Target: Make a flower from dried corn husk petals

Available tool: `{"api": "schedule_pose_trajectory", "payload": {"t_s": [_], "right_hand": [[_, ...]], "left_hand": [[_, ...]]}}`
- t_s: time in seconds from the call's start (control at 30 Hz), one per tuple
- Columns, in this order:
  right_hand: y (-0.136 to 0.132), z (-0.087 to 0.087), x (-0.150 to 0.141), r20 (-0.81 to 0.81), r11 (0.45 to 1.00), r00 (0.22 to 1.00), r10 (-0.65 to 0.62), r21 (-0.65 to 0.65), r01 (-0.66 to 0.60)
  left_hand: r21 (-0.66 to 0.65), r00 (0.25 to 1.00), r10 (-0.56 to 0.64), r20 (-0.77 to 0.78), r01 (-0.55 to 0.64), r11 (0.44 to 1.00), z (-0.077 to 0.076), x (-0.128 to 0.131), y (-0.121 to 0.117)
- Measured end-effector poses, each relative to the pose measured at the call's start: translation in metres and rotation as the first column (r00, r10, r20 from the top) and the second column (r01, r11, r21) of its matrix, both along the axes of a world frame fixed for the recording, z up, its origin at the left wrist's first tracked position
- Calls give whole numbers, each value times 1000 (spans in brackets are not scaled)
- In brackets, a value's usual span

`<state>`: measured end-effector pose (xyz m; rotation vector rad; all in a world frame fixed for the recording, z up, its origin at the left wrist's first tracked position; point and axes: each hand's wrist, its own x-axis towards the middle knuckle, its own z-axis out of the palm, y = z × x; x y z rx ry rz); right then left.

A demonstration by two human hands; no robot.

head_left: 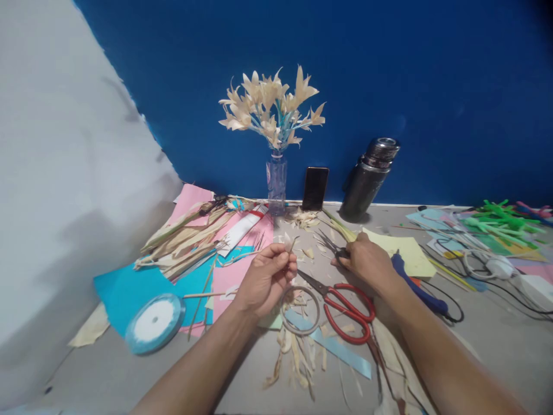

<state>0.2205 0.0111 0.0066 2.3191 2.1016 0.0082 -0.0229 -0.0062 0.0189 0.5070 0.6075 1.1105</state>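
My left hand point(268, 276) is raised over the middle of the table, thumb and fingers pinched on a small pale dried-husk piece point(290, 242) with a thin dark tip. Further right, my right hand point(367, 262) closes on the black handles of a small pair of scissors point(330, 244), whose blades point away to the left. Red-handled scissors point(349, 311) lie between my forearms. Beside them is a roll of tape point(281, 311), seen as a ring. Husk scraps point(298, 360) and a light blue ribbon strip point(341, 351) lie nearer me.
A clear bottle point(277, 184) holds pale husk flowers point(272, 104) by the blue wall. Near it stand a phone point(315, 189) and a dark flask point(367, 181). Husks point(190, 239), coloured paper and a ribbon spool point(155, 324) lie left; a blue glue gun point(417, 288) and cables right.
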Motion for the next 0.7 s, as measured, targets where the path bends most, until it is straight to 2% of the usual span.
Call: {"api": "schedule_pose_trajectory", "payload": {"t_s": [0.23,0.37,0.53,0.7], "right_hand": [[8,-1,9,-190,989,981,-40,-148,12],[9,1,13,-244,984,970,-25,-175,-19],[7,-2,13,-288,989,957,-42,-148,-1],[8,-4,15,-373,979,927,-43,-199,-35]], "left_hand": [[20,999,-7,-50,8,1000,-3,0,1],[29,996,8,-86,-6,1000,-5,1,1],[32,991,24,-131,-20,999,-8,2,1],[37,991,12,-134,-7,999,-7,4,0]]}}
